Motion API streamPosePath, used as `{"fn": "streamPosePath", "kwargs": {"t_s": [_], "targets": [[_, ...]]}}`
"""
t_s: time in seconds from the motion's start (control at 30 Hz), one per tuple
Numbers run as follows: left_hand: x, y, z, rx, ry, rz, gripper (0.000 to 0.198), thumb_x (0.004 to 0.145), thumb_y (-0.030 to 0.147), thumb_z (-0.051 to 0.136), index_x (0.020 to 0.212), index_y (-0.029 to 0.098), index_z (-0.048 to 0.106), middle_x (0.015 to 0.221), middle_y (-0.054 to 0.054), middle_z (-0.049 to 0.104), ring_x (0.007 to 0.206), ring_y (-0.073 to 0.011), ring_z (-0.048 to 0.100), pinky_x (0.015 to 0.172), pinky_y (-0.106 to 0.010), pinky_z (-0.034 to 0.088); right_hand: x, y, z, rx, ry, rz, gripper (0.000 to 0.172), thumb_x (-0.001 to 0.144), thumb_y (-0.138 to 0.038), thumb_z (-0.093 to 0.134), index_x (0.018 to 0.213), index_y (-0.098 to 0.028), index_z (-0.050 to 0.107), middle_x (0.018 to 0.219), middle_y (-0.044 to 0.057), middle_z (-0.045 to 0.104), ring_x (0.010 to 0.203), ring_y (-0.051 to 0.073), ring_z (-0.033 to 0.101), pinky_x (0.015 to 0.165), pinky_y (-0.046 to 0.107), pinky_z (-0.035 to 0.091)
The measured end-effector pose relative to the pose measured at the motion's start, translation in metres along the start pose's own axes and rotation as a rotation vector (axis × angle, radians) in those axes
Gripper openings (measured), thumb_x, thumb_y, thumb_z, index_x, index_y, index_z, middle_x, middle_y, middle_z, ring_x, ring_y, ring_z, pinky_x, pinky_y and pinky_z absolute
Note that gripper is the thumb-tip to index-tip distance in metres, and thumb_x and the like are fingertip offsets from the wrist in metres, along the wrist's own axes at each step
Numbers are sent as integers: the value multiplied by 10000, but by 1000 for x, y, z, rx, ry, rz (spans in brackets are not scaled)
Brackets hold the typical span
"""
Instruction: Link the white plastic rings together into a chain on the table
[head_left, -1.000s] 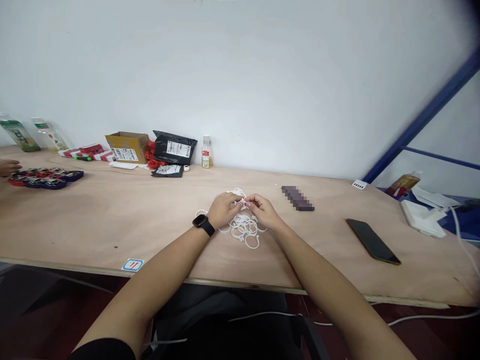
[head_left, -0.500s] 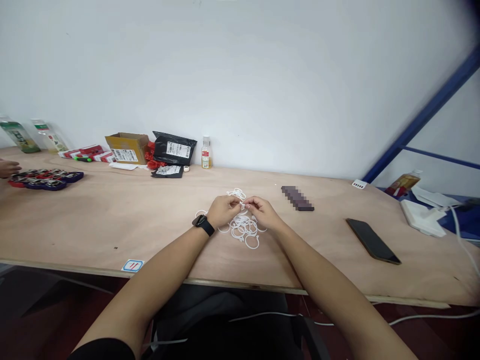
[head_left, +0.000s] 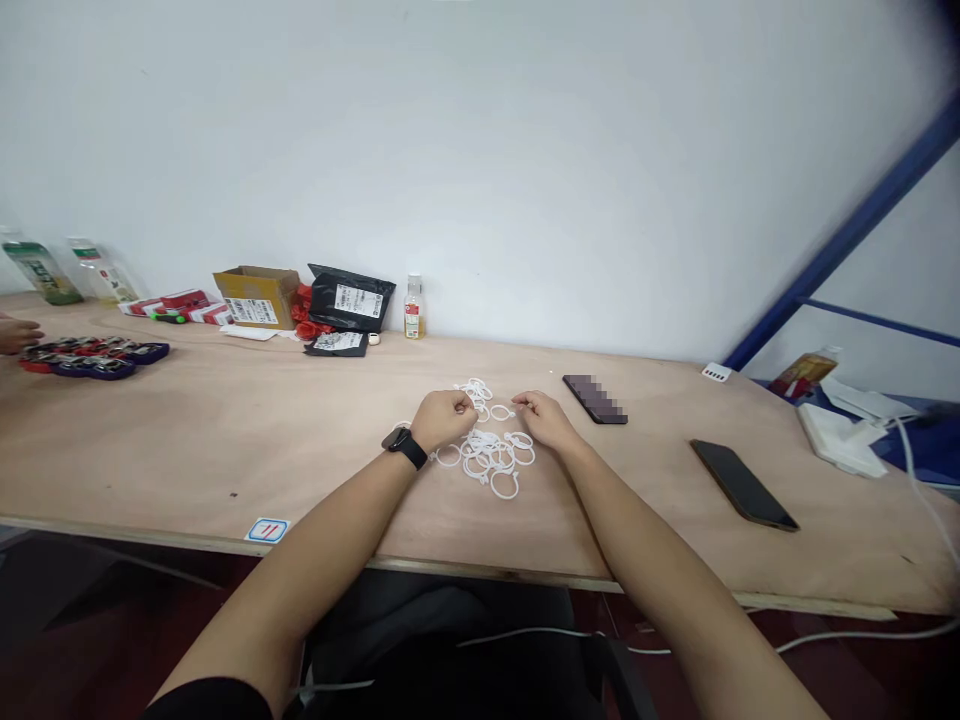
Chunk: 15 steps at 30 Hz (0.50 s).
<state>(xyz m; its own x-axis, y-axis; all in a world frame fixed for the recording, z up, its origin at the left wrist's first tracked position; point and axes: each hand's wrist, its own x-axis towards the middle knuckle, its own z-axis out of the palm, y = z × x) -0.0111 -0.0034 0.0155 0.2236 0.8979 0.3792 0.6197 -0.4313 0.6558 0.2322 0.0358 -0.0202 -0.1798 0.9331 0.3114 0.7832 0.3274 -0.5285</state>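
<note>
White rings [head_left: 486, 440] on worktop [head_left: 150, 440], well back from front edge, phone [head_left: 744, 485] well apart toward right edge, front-edge card [head_left: 268, 530] bearing two red strokes; left hand [head_left: 441, 420] fingers curled, right hand [head_left: 549, 422] fingers bent, grip unclear on both, hands now parted, having nearly met half a second ago.

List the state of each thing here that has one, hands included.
White rings: loosely heaped, some apart; clasps too small to judge.
Left hand: fingers curled; grip unclear.
Right hand: fingers bent, near a lone ring.
Watch: worn, screen dark.
Black phone: lying flat, screen dark.
Cardboard box: top open.
Small bottle: upright, partly filled.
</note>
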Motion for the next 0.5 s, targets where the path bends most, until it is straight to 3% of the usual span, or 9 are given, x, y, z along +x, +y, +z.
{"fn": "streamPosePath", "kwargs": {"t_s": [0.1, 0.23, 0.37, 0.5], "targets": [[-1, 0, 3, 76, -75, 23, 196, 741, 255, 530, 742, 177, 709, 682, -7, 684, 651, -145, 580, 634, -241, 418, 0, 5, 1, -107, -87, 35, 273, 857, -179, 552, 1086, -163, 700, 1115, 114, 668, 1000, 209, 615, 887, 298, 443], [-3, 0, 6, 177, -164, 84, 234, 786, 265, 509, 753, 208, 734, 811, -16, 731, 771, -169, 625, 743, -267, 442, 0, 3, 3, -184, -133, 17, 200, 841, -242, 605, 985, -206, 739, 1037, 91, 683, 954, 211, 624, 828, 284, 442], [-2, -1, 7, 243, -174, 91, 226, 820, 321, 549, 782, 225, 750, 881, -27, 735, 857, -192, 641, 827, -297, 455, -1, -4, 4, -134, -62, 8, 143, 832, -237, 606, 890, -209, 733, 951, 67, 705, 866, 189, 629, 759, 277, 440], [-1, -8, 10, 195, -66, 99, 307, 879, 403, 543, 1040, 217, 727, 1012, -59, 712, 934, -204, 636, 858, -309, 471, -5, -15, 5, 79, 45, -48, 155, 842, -249, 582, 916, -214, 714, 895, 44, 726, 802, 184, 638, 718, 286, 459]]}}
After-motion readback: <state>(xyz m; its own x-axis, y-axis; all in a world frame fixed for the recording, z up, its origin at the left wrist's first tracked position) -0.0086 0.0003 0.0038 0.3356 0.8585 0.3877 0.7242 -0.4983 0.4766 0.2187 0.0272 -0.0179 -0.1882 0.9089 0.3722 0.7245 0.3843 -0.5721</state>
